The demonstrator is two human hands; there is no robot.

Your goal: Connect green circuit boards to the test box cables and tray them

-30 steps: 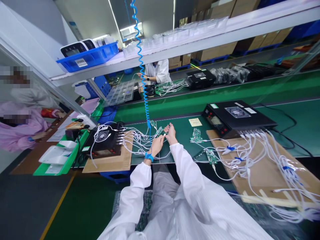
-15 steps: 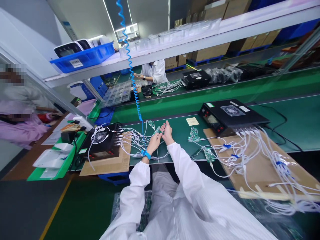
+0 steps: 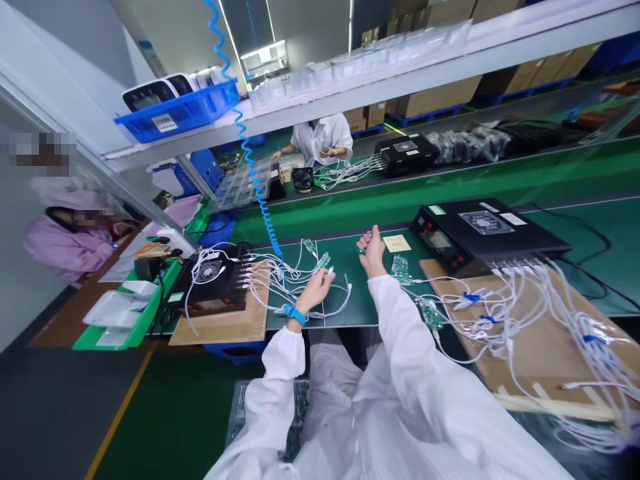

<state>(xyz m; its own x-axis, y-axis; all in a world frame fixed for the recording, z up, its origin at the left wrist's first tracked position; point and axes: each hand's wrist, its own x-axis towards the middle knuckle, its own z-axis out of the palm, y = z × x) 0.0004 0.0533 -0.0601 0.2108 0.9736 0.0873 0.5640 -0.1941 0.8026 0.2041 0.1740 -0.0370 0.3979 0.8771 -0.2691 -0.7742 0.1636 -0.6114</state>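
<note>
My left hand, with a blue band at the wrist, pinches the white plug of a cable over the green bench. Right beyond its fingertips lies a green circuit board, and a smaller circuit board is a little farther back. My right hand is raised to the right with curled fingers around a small green circuit board, mostly hidden by the fingers. More circuit boards lie to the right of that hand, one of them joined to a white cable.
Black power boxes stand left and right, white cables spreading from both. A yellow note lies behind my right hand. A coiled blue hose hangs down to the bench. Across the barrier sits a co-worker; another person is at far left.
My hands were together at a board; now they are apart. The right hand has moved right with a circuit board, while the left hand keeps a cable plug. The view has shifted slightly.
</note>
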